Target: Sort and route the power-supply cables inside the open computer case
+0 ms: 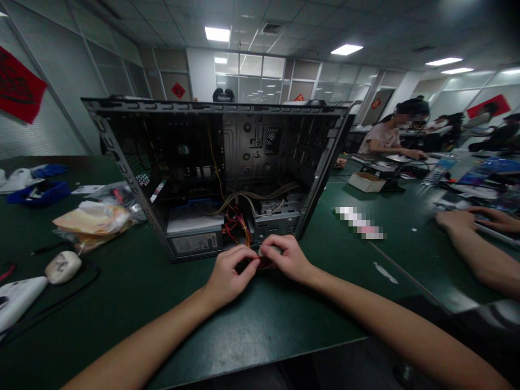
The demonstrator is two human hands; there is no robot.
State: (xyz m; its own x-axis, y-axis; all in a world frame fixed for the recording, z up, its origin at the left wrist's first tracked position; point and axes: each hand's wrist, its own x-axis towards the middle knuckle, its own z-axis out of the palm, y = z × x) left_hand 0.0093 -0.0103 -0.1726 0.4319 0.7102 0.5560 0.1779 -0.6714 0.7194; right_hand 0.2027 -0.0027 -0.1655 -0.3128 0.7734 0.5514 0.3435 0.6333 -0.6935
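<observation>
An open computer case (pixel 215 104) lies on its side on the green table, its inside facing me. In its lower left sits a power supply (pixel 195 242) with a label. Red, yellow and black power wires (pixel 238 222) come out beside it and run toward the front edge. Just in front of the case, my left hand (pixel 231 271) is closed, thumb and forefinger pinching dark red wires. Close against it, my right hand (pixel 288 259) is closed on a small pale piece that looks like a cable connector, partly hidden by the fingers. Grey cables (pixel 260 196) cross the case behind.
On the left lie a plastic-wrapped packet (pixel 91 219), a white mouse (pixel 63 267) with its cord and a blue tray (pixel 38 196). An open cardboard box (pixel 366 182) and a bottle (pixel 441 167) are on the right. A co-worker's arms (pixel 471 244) rest at the right edge.
</observation>
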